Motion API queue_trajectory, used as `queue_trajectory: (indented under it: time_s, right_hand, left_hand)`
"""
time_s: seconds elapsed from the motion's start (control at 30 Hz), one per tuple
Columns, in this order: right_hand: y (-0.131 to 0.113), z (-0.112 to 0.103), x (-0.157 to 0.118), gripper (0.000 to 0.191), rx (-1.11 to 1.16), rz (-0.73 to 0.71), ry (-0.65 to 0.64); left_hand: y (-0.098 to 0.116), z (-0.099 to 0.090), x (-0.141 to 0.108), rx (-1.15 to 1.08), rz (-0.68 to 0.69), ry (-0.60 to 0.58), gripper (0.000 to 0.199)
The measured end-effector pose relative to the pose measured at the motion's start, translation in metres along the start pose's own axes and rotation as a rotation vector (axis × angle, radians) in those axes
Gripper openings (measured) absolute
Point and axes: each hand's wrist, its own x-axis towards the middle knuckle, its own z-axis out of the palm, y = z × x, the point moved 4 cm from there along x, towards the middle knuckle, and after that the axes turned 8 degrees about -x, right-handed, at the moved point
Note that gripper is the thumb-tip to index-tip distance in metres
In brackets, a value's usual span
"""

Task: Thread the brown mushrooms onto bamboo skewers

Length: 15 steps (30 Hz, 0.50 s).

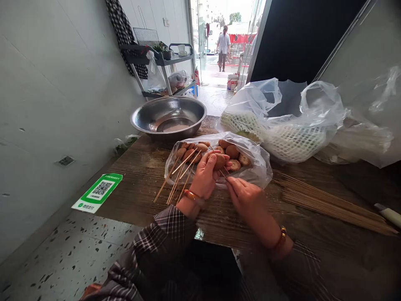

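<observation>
Over an open clear plastic bag [265, 169], my left hand [205, 173] is closed around a brown mushroom [219, 161]. Thin wooden skewers run at the mushroom's lower right, pinched between the thumb and fingers of my right hand [246, 196]. Loose brown mushrooms [232, 151] lie in the right part of the bag, some with pale undersides up. In its left part are mushrooms on skewers [189, 155], whose sticks [171, 190] fan out over the table's near side. A bundle of bare skewers [326, 205] lies to the right of my right hand.
A steel basin [169, 117] stands behind the bag on the wooden table [134, 167]. Plastic bags with net-wrapped produce [294, 140] are at the back right. A green QR card [99, 192] lies left, a knife handle [390, 215] far right. A person [223, 47] is outside the doorway.
</observation>
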Motion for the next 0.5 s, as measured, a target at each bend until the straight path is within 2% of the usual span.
queue_trajectory:
  time_s: [0.13, 0.3, 0.5]
  right_hand:
    - [-0.003, 0.0, 0.0, 0.028, -0.038, -0.012, 0.007]
    - [-0.001, 0.002, 0.002, 0.029, -0.008, 0.009, 0.005]
    - [0.002, 0.002, 0.003, 0.027, -0.008, 0.015, 0.014]
  left_hand:
    - [-0.004, 0.003, -0.004, 0.018, -0.019, -0.018, 0.041]
    - [-0.014, 0.006, -0.009, 0.027, -0.105, -0.051, 0.038]
    - [-0.011, 0.002, -0.006, -0.004, -0.146, -0.034, 0.039]
